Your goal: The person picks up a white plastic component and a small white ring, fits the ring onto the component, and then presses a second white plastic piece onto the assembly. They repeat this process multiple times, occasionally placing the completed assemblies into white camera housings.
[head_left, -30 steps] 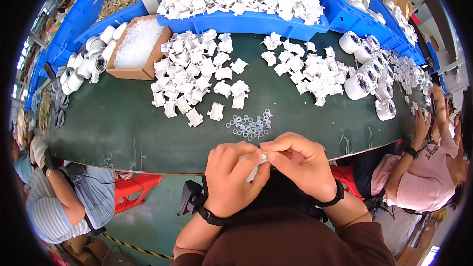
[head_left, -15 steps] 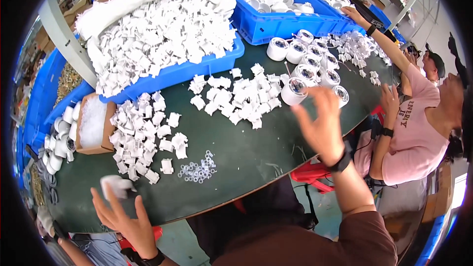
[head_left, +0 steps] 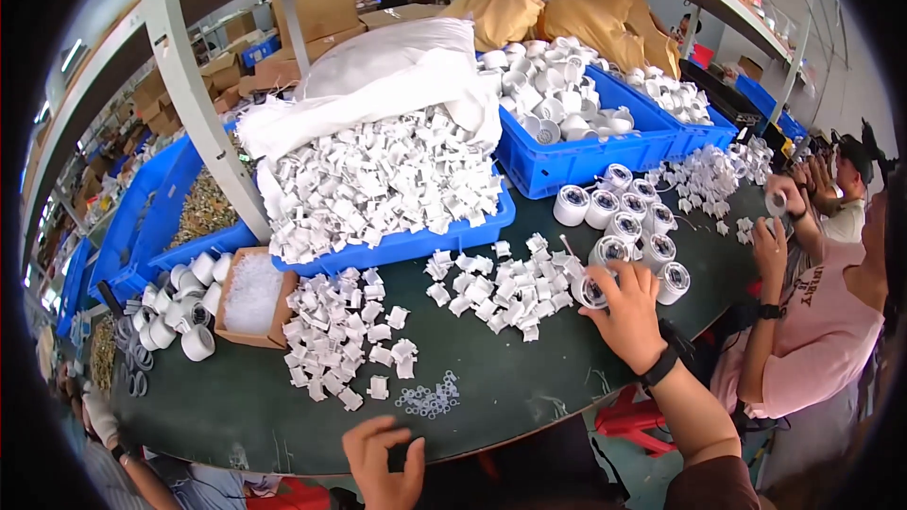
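My right hand (head_left: pixel 628 316) has its fingers round a white round housing (head_left: pixel 588 293) with a dark-and-silver inside, at the near end of a group of similar upright housings (head_left: pixel 624 226). At the table's near edge my left hand (head_left: pixel 383 463) holds nothing, its bent fingers apart from the thumb. Just beyond it lie small translucent rings (head_left: pixel 430 397). Loose white plastic clips form one heap (head_left: pixel 331 335) left of the rings and another heap (head_left: pixel 510 288) left of the housings.
A blue bin (head_left: pixel 406 247) heaped with white clips stands at the back, beside a blue bin (head_left: pixel 557 170) of white cups. At left are a small carton (head_left: pixel 274 321) and white cups (head_left: pixel 196 342). A co-worker's hand (head_left: pixel 798 200) holds a white cup at right.
My right hand has come down onto a housing and closed on it. My left hand has moved right, away from a blurred white piece. The view has tilted up; the co-worker's hand left the bin.
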